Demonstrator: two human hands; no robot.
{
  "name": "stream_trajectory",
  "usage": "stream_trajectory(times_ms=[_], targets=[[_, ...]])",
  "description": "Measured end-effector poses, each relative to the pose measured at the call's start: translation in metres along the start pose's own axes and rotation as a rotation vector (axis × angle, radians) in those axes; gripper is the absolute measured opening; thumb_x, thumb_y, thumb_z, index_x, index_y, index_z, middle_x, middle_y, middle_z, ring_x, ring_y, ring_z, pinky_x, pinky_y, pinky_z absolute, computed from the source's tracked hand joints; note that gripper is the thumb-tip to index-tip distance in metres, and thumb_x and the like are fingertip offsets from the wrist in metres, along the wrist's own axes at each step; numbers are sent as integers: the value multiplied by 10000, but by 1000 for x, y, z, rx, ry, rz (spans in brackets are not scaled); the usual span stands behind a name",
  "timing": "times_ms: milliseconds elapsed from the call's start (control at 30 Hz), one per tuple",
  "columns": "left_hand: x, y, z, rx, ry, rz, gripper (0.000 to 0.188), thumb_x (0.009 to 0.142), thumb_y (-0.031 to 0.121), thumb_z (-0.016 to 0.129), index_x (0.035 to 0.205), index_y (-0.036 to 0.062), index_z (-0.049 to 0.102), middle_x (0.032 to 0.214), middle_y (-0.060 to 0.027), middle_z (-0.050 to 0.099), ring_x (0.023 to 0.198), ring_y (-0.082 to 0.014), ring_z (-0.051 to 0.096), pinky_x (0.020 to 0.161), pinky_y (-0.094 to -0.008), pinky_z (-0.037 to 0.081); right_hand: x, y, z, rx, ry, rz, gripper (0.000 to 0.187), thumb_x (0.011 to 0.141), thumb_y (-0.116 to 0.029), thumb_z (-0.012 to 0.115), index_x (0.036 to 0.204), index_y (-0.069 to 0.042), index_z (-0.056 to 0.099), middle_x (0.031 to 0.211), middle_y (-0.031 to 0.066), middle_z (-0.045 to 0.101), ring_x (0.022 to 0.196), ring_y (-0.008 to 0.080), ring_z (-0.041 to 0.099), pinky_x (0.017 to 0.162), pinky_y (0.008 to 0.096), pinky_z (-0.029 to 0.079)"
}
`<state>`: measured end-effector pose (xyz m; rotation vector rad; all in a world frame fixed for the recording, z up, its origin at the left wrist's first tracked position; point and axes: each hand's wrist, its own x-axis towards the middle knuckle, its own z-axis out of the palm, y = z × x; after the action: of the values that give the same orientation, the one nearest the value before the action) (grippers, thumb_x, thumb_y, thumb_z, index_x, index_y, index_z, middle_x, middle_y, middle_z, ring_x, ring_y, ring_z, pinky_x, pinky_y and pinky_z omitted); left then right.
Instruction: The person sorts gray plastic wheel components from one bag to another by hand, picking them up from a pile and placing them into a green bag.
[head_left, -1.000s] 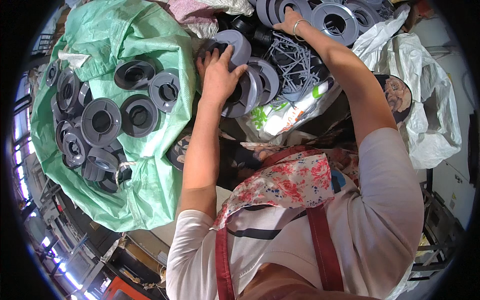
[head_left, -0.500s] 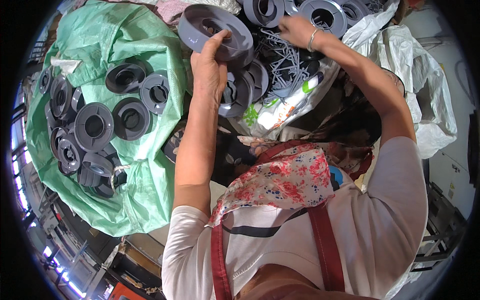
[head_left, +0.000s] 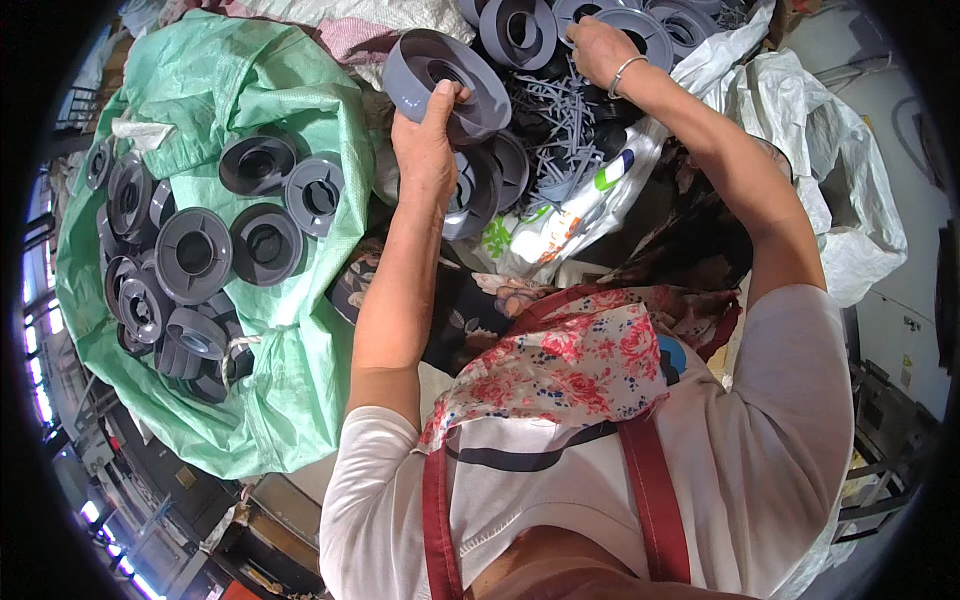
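Sack point(head_left: 275, 95): big green woven one, gaping wide, with a pile of grey hubs point(head_left: 193, 255) slumped inside, mostly flanged, some tipped on edge.

Left hand point(head_left: 425, 150): just right of the sack, wrapped pretty firmly round a grey ring point(head_left: 478, 100), with thumb over the near side and fingertips peeking through by the middle.

Grey ring: up off the pile, tilted, right of the sack's upper part and not touching it.

Right hand point(head_left: 602, 55): well to the right of the sack, way past the left one. Palm down, fingers loosely bent, partly covering a wide grey flange point(head_left: 650, 40). Can't make out if pinching anything, fingertips too hidden.

Bracelet point(head_left: 622, 78): thin and silvery, on the right wrist, well right of the sack.

Spare rings point(head_left: 480, 200): a couple leaning together, near the sack on its right, below the held one.

Sticks point(head_left: 565, 120): thin, grey, totally tangled, farther right of the sack than those spares.

Plastic bag point(head_left: 535, 245): white with green and orange print, crumpled, right of the sack and lower than the sticks.

White sack point(head_left: 860, 225): wrinkled, farthest right from the green one.

Floral cloth point(head_left: 560, 350): pinkish red pattern, across the lap side, right of the sack's lower part.
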<state>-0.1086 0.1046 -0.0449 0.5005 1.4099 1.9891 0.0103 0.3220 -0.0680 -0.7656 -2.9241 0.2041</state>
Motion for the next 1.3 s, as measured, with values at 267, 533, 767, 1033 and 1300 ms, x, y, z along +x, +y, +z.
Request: stream_trajectory(times_ms=[267, 533, 767, 1033, 1300], targets=[[0, 8, 0, -15, 34, 24, 313, 796, 169, 656, 1013, -13, 524, 879, -84, 610, 807, -157, 576, 781, -296, 448, -53, 31, 89, -146, -292, -90, 256, 745, -15, 530, 990, -1, 606, 981, 219, 598, 941, 360, 580, 810, 415, 480], [0, 8, -2, 117, 11, 27, 348, 783, 194, 672, 1018, -18, 528, 915, -82, 599, 815, -157, 568, 763, -288, 448, -15, 28, 37, -140, -146, -6, 172, 723, -41, 543, 869, -8, 627, 900, 201, 623, 857, 354, 605, 758, 406, 497], [-8, 6, 11, -248, -210, -223, 419, 870, 246, 565, 1153, -48, 470, 1122, -139, 551, 984, -212, 566, 880, -344, 448, 2, -26, -36, 742, 44, 1, 393, 698, -259, 668, 986, 0, 602, 701, 82, 594, 629, 207, 567, 637, 315, 474], [-10, 14, 3, -211, -197, -256, 364, 866, 199, 562, 1130, -37, 481, 1051, -108, 573, 916, -176, 581, 813, -331, 488, -23, -75, -53, 371, -45, -235, 761, 636, -323, 722, 1252, -17, 395, 1058, 225, 483, 990, 353, 519, 828, 378, 451], [-9, 29, -1, -277, -314, -427, 415, 855, 224, 572, 1159, -36, 462, 1057, -107, 571, 910, -185, 588, 816, -331, 488, -24, -59, -55, 431, 34, -548, 699, 599, -99, 726, 1217, -56, 401, 1061, 163, 443, 986, 320, 507, 809, 345, 460]])
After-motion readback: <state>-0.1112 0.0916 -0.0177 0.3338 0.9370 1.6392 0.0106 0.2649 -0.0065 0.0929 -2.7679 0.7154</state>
